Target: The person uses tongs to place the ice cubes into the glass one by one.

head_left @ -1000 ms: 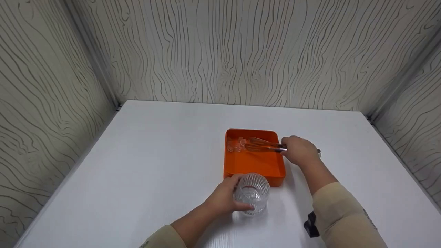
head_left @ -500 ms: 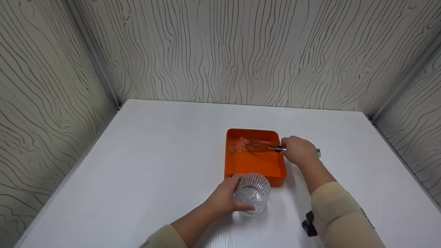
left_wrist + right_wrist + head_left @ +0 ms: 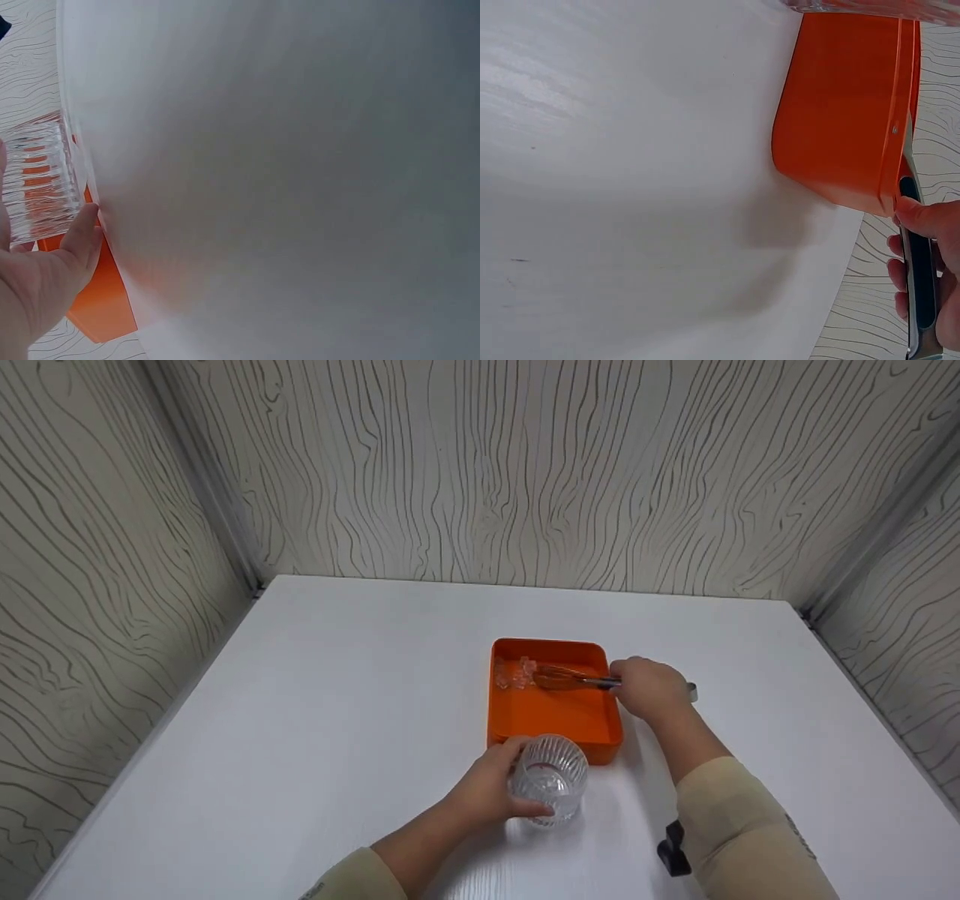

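My left hand (image 3: 487,789) grips the side of a ribbed clear glass (image 3: 553,780) in front of an orange tray (image 3: 559,716). In the left wrist view, fingers curl around the glass (image 3: 41,187) with the orange tray behind it. Beyond the tray's right wall, my right hand (image 3: 651,688) holds a pair of tongs (image 3: 570,679). Their ends reach over the wall into the tray, right at several clear ice-like cubes (image 3: 525,671) in the far left corner. The right wrist view shows thumb and fingers around the dark-inlaid tong handle (image 3: 917,277); the tips are hidden there.
A white table (image 3: 360,697) carries everything. Wood-grain panels (image 3: 465,472) stand behind it and at both sides. A small black object (image 3: 673,851) lies beside the right sleeve, partly covered by it.
The two arms of the tongs have come closer together inside the tray as my right hand squeezes. My left hand and the glass have stayed in place.
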The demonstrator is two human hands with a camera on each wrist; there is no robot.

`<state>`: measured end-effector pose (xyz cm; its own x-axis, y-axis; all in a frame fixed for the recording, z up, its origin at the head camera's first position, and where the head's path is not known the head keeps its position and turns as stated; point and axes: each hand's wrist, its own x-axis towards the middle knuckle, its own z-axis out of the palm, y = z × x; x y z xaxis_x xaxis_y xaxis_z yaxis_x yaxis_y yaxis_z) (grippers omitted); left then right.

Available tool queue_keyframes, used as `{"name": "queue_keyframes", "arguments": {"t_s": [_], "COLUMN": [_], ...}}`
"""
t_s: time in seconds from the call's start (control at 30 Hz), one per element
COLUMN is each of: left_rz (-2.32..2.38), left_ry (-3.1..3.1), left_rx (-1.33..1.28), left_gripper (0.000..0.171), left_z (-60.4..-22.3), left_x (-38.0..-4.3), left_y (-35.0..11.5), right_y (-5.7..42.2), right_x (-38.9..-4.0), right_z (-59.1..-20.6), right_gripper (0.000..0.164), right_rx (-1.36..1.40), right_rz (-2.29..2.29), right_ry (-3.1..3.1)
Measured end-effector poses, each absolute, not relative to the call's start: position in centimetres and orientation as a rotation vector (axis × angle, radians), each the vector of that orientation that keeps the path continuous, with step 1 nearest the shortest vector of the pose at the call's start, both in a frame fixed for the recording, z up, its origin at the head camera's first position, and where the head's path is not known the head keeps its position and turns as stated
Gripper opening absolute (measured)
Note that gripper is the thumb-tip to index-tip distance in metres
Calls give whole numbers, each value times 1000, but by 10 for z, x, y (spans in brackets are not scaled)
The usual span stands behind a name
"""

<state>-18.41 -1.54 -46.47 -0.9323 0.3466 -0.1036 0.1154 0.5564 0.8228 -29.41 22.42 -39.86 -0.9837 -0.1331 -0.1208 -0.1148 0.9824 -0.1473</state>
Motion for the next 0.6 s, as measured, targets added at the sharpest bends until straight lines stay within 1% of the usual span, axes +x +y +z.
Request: {"name": "queue_keyframes", "arguments": {"t_s": [0.17, 0.43, 0.6], "left_rz": [1319, 1328, 1324], "left_ry": [2527, 2552, 2544], "left_rx": [374, 429, 397], "left_gripper": [76, 76, 76], "left_z": [-465, -463, -463], "left_x": [-185, -184, -184], "left_y": [-15, -16, -15], "right_y": [225, 229, 234], "right_x": [-293, -290, -288], "right_z": [-398, -398, -394], "right_gripper": [7, 9, 14], "right_rx": [-199, -194, -208], "right_rz": [-199, -238, -260], "right_ry": [3004, 3020, 3009]}}
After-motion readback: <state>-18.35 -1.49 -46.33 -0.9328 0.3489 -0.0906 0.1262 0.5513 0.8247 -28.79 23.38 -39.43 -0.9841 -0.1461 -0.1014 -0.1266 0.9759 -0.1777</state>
